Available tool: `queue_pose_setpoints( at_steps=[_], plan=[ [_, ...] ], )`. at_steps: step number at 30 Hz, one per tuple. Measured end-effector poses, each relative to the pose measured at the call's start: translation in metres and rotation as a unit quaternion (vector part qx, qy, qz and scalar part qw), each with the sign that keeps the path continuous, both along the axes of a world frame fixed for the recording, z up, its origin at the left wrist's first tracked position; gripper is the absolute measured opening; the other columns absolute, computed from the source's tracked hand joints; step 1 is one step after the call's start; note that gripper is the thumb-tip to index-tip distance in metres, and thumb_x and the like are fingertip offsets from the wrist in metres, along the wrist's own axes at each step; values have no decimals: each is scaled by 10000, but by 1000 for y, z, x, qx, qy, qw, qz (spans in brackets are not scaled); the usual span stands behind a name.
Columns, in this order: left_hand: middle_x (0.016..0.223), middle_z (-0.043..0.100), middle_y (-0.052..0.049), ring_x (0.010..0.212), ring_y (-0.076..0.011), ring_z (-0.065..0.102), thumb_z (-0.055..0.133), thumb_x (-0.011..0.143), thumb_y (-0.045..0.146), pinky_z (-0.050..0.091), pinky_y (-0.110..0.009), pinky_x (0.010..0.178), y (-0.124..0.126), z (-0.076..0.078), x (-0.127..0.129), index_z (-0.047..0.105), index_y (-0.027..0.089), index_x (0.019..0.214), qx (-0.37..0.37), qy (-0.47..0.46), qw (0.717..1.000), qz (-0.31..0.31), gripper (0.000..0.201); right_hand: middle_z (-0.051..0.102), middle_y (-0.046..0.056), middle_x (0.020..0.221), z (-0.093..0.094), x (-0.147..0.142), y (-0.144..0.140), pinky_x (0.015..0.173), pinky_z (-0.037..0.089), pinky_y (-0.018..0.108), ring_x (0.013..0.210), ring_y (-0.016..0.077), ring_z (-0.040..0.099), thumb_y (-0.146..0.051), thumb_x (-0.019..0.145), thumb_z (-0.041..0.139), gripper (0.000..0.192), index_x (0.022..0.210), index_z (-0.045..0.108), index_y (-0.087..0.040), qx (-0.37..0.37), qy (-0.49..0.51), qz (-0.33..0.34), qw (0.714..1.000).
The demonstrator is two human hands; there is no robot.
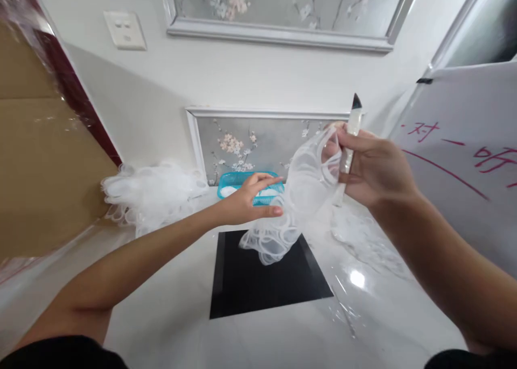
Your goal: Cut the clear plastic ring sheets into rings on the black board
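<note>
In the head view, the right hand (374,167) is raised over the counter (169,315), its fingers (343,137) grasping the top of a bunch of clear plastic rings (301,196) joined in a limp web. The same hand also clasps a slim pale knife (352,126) with a dark pointed tip, which stands nearly upright above the knuckles. The bunch hangs down from that grip, and its lower end rests on a black mat (258,283) lying flat on the glossy white counter.

The left hand (248,199) reaches in from the left, fingers released and stretched out, thumb beneath, their tips touching the left side of the hanging bunch at about mid-height. It grips nothing.

Behind the left hand a turquoise basket (230,181) sits on the counter against a framed flower picture (258,143) leaning on the wall. To the left lies a large heap of the same clear rings (149,196), beside a cardboard sheet (40,169). More clear scraps (363,239) lie on the counter under the right forearm. At the right stands a white board (464,159) with red writing.
</note>
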State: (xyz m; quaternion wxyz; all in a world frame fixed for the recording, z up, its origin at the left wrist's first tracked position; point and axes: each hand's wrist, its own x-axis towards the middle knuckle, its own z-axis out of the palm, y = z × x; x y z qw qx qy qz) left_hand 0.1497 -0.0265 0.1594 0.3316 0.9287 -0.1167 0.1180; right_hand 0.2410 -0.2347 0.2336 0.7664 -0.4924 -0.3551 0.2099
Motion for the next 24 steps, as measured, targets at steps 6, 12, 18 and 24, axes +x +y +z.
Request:
queue_pose_setpoints(
  at_steps=[6, 12, 18, 24],
  plan=[
    [1255, 558, -82, 1213, -257, 492, 420, 903, 589, 380, -416, 1047, -6, 13, 8, 640, 217, 1060, -157, 39, 986, -41, 460, 448, -20, 685, 22, 1, -7, 362, 134, 162, 515, 39, 390, -200, 891, 495, 172, 726, 490, -152, 29, -63, -3, 998],
    [1079, 625, -53, 1066, -251, 575, 656, 754, 420, 415, -419, 992, -16, -5, 2, 660, 199, 886, -65, 70, 995, -33, 257, 459, -29, 682, 29, 9, -8, 355, 86, 169, 497, 28, 373, -167, 899, 477, 183, 718, 491, -145, 4, -79, 25, 997],
    [1238, 491, -95, 1168, -258, 490, 668, 744, 541, 399, -432, 1017, -41, -25, -14, 502, 224, 1162, -52, -46, 995, 77, 550, 472, -37, 688, 38, 7, -19, 360, 77, 163, 512, 12, 419, -174, 929, 457, 196, 741, 502, -139, 13, -101, 9, 995],
    [1361, 360, -128, 1319, -259, 331, 637, 818, 432, 304, -437, 1110, -79, -11, -11, 449, 218, 1285, 10, -208, 976, 63, 547, 570, -3, 758, 44, 2, -23, 365, 80, 177, 558, 39, 528, -160, 924, 416, 182, 768, 507, -136, -8, -125, -32, 992]
  ],
)
